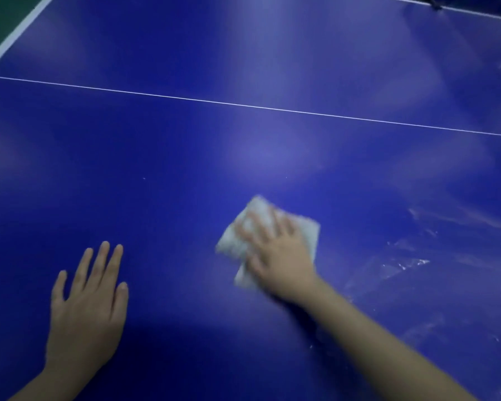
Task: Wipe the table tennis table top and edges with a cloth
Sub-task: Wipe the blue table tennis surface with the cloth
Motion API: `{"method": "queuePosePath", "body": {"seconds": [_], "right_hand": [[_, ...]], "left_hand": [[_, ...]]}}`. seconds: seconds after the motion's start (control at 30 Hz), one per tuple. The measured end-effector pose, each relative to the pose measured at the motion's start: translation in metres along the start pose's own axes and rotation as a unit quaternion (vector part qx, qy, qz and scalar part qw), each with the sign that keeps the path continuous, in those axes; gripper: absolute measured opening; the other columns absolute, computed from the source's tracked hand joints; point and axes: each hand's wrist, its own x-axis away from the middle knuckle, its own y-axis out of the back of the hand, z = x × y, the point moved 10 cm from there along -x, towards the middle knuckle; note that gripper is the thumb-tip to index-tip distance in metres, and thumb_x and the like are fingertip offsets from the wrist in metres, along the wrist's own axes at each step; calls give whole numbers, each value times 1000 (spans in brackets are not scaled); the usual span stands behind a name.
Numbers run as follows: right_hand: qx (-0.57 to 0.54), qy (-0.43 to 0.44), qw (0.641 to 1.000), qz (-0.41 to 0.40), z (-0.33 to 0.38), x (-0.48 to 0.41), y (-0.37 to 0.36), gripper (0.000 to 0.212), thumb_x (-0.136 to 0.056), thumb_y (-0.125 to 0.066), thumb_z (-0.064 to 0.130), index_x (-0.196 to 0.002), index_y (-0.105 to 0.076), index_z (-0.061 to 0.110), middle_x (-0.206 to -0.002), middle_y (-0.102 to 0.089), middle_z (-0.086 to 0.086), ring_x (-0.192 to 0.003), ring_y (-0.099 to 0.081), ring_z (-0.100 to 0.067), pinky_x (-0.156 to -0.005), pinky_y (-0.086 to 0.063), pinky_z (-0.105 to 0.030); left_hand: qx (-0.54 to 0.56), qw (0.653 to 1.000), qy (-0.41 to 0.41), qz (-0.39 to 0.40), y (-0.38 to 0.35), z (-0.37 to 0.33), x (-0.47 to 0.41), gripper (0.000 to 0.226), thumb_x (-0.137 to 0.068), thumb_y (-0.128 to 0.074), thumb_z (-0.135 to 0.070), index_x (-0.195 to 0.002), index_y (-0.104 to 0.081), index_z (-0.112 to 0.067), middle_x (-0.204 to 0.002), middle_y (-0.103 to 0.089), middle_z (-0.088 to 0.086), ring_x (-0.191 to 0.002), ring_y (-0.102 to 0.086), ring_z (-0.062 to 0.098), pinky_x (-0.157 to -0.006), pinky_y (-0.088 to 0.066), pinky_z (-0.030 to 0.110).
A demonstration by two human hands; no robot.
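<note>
White and soft, the folded cloth (268, 238) is lying near the middle of the blue bench (185, 146), and we are pressing it flat under our right hand (278, 253), fingers spread on top. It looks light and limp, so we judge palm pressure best. Our left hand (88, 308) is resting open and empty. Smears (405, 264) are showing rightward; the white-edged border (15, 36) is sitting well apart, with open room all round.

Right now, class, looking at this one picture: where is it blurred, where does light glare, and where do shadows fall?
Head view: the right hand and cloth are smeared by motion blur; the left hand is sharper. Soft glare patches spread over the table, brightest near the middle. A dark shadow lies along the near edge between the arms. The white line bends slightly, suggesting wide-angle distortion.
</note>
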Motion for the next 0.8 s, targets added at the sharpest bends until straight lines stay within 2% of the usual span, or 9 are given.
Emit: {"method": "queuePosePath", "body": {"seconds": [0.07, 0.13, 0.23, 0.33, 0.4, 0.57, 0.67, 0.73, 0.8], "right_hand": [[-32, 101, 994, 30, 41, 34, -7, 57, -89, -34, 45, -145, -31, 34, -151, -35, 2, -137, -33, -33, -110, -25, -46], [-23, 85, 996, 13, 3, 39, -1, 58, -88, -31, 46, -145, -32, 33, -150, -36, 0, -136, -35, -32, -110, -26, -44], [39, -142, 989, -21, -145, 16, 14, 60, -91, -12, 46, -149, -18, 33, -157, -18, -4, -139, -24, -31, -112, -17, -39], [1, -371, 927, -50, -267, -8, 35, 51, -98, -19, 40, -149, -17, 31, -157, -12, -9, -140, -18, -34, -113, -17, -47], [-25, -401, 914, -61, -278, -48, 47, 49, -97, -22, 41, -146, -22, 31, -156, -15, -11, -138, -23, -37, -112, -19, -49], [4, -81, 996, -32, -79, -122, 28, 51, -96, -34, 38, -146, -31, 25, -149, -33, -12, -128, -37, -38, -103, -29, -44], [-35, 135, 990, -11, 68, -49, 3, 54, -87, -36, 45, -140, -41, 32, -145, -42, -2, -129, -41, -36, -104, -31, -46], [-56, 173, 983, -7, 74, -32, 1, 55, -87, -34, 46, -140, -40, 32, -147, -41, 0, -132, -39, -35, -107, -30, -47], [-29, 103, 993, -51, 24, -63, 11, 55, -90, -31, 44, -143, -37, 31, -150, -36, -6, -134, -36, -36, -108, -28, -45]], "left_hand": [[7, 1000, 22, 6, 0, 5, -3, 65, -88, -13, -31, -139, -37, 1, -149, -30, 14, -138, -26, 31, -103, -24, 59], [24, 998, 52, 6, 0, 10, -7, 68, -85, -10, -38, -143, -29, -8, -151, -25, 6, -138, -23, 24, -104, -25, 57], [51, 996, 73, -1, -1, 12, -10, 68, -84, -5, -44, -144, -19, -18, -152, -18, -2, -139, -15, 15, -110, -18, 53], [72, 994, 83, 0, 2, 10, -10, 68, -83, -4, -46, -144, -16, -22, -152, -15, -6, -139, -11, 11, -112, -11, 47], [73, 994, 80, -1, 2, 10, -8, 67, -84, -5, -46, -145, -18, -22, -152, -15, -6, -140, -12, 11, -113, -10, 46], [76, 994, 75, -16, 2, 12, -6, 61, -88, -15, -41, -144, -24, -17, -150, -24, -2, -138, -20, 14, -109, -17, 50], [68, 994, 76, -27, 0, 15, -7, 60, -88, -17, -40, -144, -25, -17, -150, -25, -2, -138, -18, 11, -108, -20, 52], [66, 995, 69, -42, 3, 15, -7, 59, -89, -20, -37, -144, -29, -15, -149, -28, 0, -137, -16, 10, -107, -20, 52], [60, 995, 59, -53, 7, 11, -5, 58, -90, -22, -35, -143, -31, -13, -149, -29, 3, -138, -16, 12, -107, -21, 53]]}}
